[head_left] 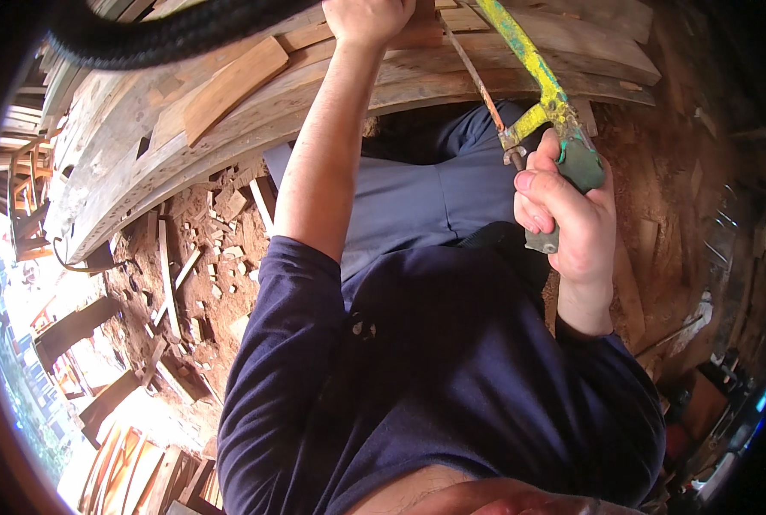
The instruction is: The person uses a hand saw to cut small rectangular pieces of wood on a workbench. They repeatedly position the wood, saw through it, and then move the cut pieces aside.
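My right hand [572, 206] is closed around the dark green handle of a hacksaw [537, 73]. The saw has a worn yellow-green frame and a thin, rusty blade stretched from a clamp near the handle toward the top edge. Its far end is cut off by the picture. My left hand [367, 19] is at the top edge over the wooden workbench [254, 137], beside a reddish-brown wood piece [420, 34]. The left fingers lie out of sight, so what they hold is hidden. Whether the blade touches wood cannot be made out.
A loose board [235, 90] lies on the bench to the left. Small wood offcuts [228, 251] and narrow strips [168, 279] litter the brown dirt floor. A black braided cable or strap [177, 36] crosses the upper left. Stacked wooden pieces [125, 468] stand at lower left.
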A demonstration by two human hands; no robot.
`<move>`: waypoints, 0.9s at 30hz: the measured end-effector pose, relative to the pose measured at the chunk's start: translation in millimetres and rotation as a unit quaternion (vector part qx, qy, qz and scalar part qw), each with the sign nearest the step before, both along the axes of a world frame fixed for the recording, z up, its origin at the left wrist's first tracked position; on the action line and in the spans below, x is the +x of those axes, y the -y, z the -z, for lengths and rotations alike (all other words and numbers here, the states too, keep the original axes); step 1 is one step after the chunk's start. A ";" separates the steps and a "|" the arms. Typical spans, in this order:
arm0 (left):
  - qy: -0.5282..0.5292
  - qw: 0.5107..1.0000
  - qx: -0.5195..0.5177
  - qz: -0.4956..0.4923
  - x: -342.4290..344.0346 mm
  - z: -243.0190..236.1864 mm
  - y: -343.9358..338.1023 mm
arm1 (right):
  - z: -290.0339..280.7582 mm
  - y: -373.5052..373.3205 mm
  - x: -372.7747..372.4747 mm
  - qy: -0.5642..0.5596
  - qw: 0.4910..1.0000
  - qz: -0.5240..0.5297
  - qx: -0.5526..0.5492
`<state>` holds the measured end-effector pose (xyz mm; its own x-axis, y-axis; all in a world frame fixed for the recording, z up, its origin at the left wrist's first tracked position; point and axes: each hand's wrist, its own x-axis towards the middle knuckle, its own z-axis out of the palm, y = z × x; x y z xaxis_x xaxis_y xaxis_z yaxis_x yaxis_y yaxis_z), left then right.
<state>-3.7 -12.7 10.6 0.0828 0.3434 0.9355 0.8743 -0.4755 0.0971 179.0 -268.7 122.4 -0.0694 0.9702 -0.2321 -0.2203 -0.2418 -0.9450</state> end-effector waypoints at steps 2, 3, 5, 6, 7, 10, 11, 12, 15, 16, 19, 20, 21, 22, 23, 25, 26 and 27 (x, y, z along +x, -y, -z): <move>-0.004 1.000 -0.003 -0.008 -1.1 -0.3 0.9 | -6.3 0.6 -3.8 -0.003 1.000 0.012 -0.006; 0.000 1.000 -0.003 -0.001 -1.8 -0.3 0.5 | -9.2 0.1 -5.6 -0.013 1.000 0.012 -0.007; 0.011 1.000 -0.008 0.009 -3.3 0.5 0.0 | -15.3 0.9 -7.6 -0.001 1.000 0.020 -0.007; 0.012 1.000 -0.015 0.007 -3.4 0.9 -0.4 | -16.8 0.7 -8.9 -0.025 0.999 0.024 -0.010; 0.012 1.000 -0.019 0.006 -3.1 1.2 -1.3 | -18.4 1.0 -9.6 -0.048 0.998 0.029 -0.010; 0.012 1.000 -0.010 -0.010 -1.8 2.0 -4.0 | -19.1 0.8 -10.8 -0.070 0.997 0.023 -0.012; 0.008 1.000 -0.004 -0.009 -1.1 2.4 -4.3 | -18.4 0.9 -11.4 -0.058 0.998 0.014 -0.008; 0.003 1.000 0.001 -0.008 -0.8 2.5 -4.4 | -17.3 1.5 -12.5 -0.052 0.999 0.009 0.002; 0.004 1.000 -0.011 -0.002 0.8 2.4 -3.3 | -11.5 3.9 -13.7 0.023 1.000 0.010 0.015; 0.005 1.000 -0.009 0.001 0.8 2.4 -2.8 | -9.5 5.6 -13.1 0.040 0.999 0.012 0.018; 0.007 1.000 -0.006 0.005 0.3 2.9 -0.9 | 0.3 8.7 -7.1 0.065 0.997 -0.009 0.045; 0.006 1.000 -0.006 0.001 -0.3 3.1 0.0 | 5.2 10.1 -5.1 0.077 0.996 -0.016 0.048; 0.005 1.000 -0.005 -0.002 -1.3 3.6 0.6 | 10.1 10.5 -2.3 0.065 0.997 -0.008 0.041; 0.007 1.000 -0.004 -0.003 -1.9 4.0 0.8 | 16.5 12.2 -1.2 0.100 0.993 -0.012 0.069; 0.009 1.000 -0.003 -0.002 -2.6 4.8 0.8 | 23.3 14.1 -1.0 0.135 0.987 -0.010 0.088; -0.017 0.999 -0.047 -0.011 -4.0 7.9 1.6 | 39.8 15.8 -2.1 0.205 0.966 -0.009 0.158; -0.015 0.999 -0.029 -0.020 -4.1 8.6 -0.4 | 47.8 17.3 -3.2 0.218 0.958 -0.020 0.185; -0.014 0.999 -0.008 -0.028 -3.7 9.8 -2.1 | 54.7 15.0 -1.2 0.235 0.949 -0.023 0.210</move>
